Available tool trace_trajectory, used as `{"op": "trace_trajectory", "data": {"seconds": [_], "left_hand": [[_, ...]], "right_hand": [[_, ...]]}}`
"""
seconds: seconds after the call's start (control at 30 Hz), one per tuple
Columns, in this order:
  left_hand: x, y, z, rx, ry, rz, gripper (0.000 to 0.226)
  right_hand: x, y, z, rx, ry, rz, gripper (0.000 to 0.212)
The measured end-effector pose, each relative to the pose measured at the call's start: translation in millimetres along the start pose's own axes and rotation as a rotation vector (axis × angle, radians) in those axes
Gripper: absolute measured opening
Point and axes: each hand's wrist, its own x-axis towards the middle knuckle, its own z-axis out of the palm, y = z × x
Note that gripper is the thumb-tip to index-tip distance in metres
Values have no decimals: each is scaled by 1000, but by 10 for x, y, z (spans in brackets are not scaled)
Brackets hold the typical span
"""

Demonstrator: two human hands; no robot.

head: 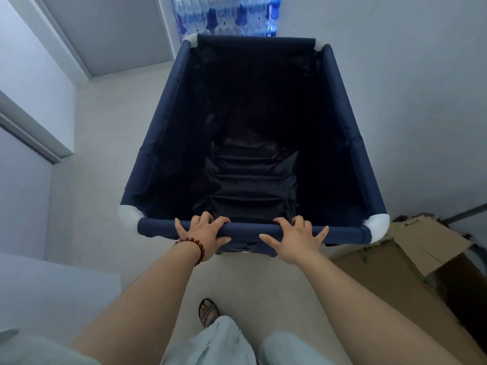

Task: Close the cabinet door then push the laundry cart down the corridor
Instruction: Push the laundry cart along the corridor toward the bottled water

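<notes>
Resting on the near rail of the laundry cart, both my hands sit side by side with a gap of bare rail between them. My left hand curls its fingers over the top of the padded bar, thumb underneath, wrapped around it. My right hand lies flatter, fingers spread apart and draped on the rail, not fully clasped. A red bead bracelet circles my left wrist. The cart's deep navy fabric bin opens directly ahead of my fingers, dark inside, with white corner joints on its frame. It stands on a pale floor in a narrow passage between light walls. An open cardboard box sits just beside the cart's near right corner. Stacked packs of bottled water stand past the far rail. A closed door is at far left.
</notes>
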Motion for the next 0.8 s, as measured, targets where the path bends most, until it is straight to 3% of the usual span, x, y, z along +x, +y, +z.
{"op": "trace_trajectory", "data": {"seconds": [0.8], "left_hand": [[2000, -206, -1040, 114, -26, 226, 35]], "right_hand": [[1553, -480, -670, 101, 99, 173, 78]]}}
